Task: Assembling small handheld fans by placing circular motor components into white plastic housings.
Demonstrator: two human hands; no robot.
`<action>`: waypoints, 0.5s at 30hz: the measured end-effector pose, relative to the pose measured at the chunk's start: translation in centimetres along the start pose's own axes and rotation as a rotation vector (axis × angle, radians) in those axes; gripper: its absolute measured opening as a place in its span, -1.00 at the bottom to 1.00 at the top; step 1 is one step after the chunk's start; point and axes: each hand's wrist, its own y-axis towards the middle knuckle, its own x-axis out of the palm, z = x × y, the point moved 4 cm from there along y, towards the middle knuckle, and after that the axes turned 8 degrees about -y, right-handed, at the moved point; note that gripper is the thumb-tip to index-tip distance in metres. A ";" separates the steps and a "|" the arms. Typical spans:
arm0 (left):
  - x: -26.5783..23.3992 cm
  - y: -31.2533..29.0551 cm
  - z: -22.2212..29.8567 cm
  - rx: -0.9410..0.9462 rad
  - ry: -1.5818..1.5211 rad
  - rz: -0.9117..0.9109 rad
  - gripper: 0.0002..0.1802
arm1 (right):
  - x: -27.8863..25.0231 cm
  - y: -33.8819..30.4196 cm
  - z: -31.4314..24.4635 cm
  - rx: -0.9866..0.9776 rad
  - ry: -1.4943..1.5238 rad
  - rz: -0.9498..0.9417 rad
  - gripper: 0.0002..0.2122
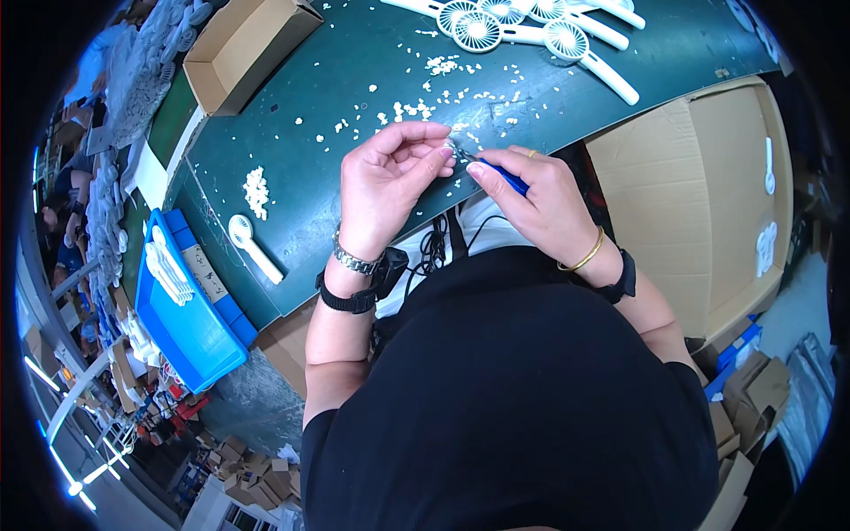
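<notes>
Green tabletop (310,217), loose white bits (412,112) scattered beyond the blue-handled tool (513,182). Left hand (382,186) fingers pinch a small pale piece (450,145) at the tool's tip; right hand (551,193) fingers wrap its handle. White pile (256,193) left of tool: maybe done. Piece looks mid-work; loose bits probably remaining.

Green surface (310,199) toward twelve o'clock, cardboard box (270,60) at eleven, large open carton (651,208) at three, blue bin (197,336) at nine

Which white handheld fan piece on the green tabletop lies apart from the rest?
The lone fan piece at the person's left, near the heap of white bits; the other fan pieces lie bunched at the tabletop's far side.
</notes>
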 end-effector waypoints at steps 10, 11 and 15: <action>0.5 0.0 0.8 0.081 0.122 -0.009 -0.70 | 0.0 -0.1 0.2 0.029 0.088 -0.001 -0.75; 0.4 0.0 0.8 0.085 0.098 0.000 -0.72 | 0.0 -0.1 0.3 0.031 0.082 0.005 -0.75; 0.2 -0.2 0.7 0.060 0.009 0.028 -0.76 | -0.2 0.1 0.5 0.046 0.075 -0.002 -0.73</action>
